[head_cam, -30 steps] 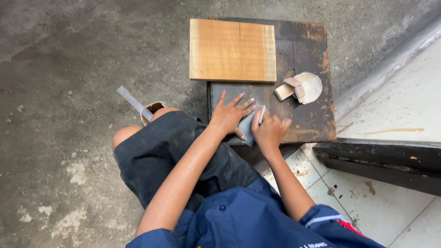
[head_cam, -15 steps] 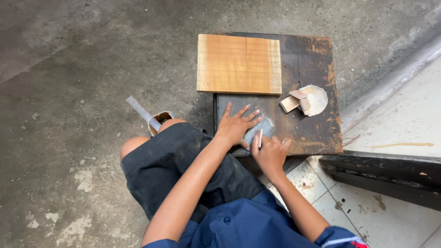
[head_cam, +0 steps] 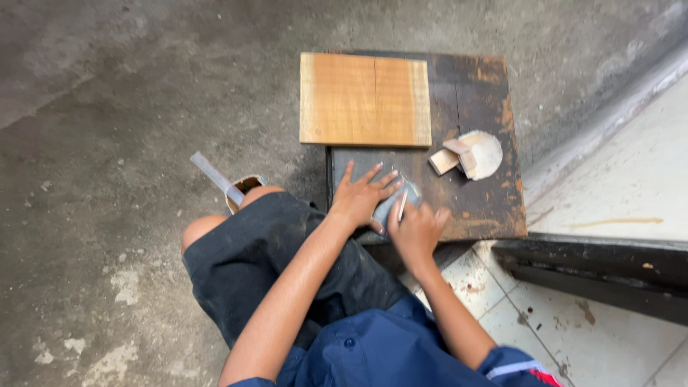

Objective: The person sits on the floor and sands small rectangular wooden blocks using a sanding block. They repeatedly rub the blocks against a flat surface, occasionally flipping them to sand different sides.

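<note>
Left hand (head_cam: 358,197) still spread, right hand (head_cam: 416,228) gripping pencil (head_cam: 402,206)

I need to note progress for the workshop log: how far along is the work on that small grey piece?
In hand: left hand pins the small grey piece on the dark board while right hand works a thin tool on it. Looks done: nothing I can confirm. Untouched: light wooden panel, small wood offcuts.

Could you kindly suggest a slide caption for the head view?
Left hand steadies a small grey piece on a dark board while the right hand holds a thin tool.
</note>
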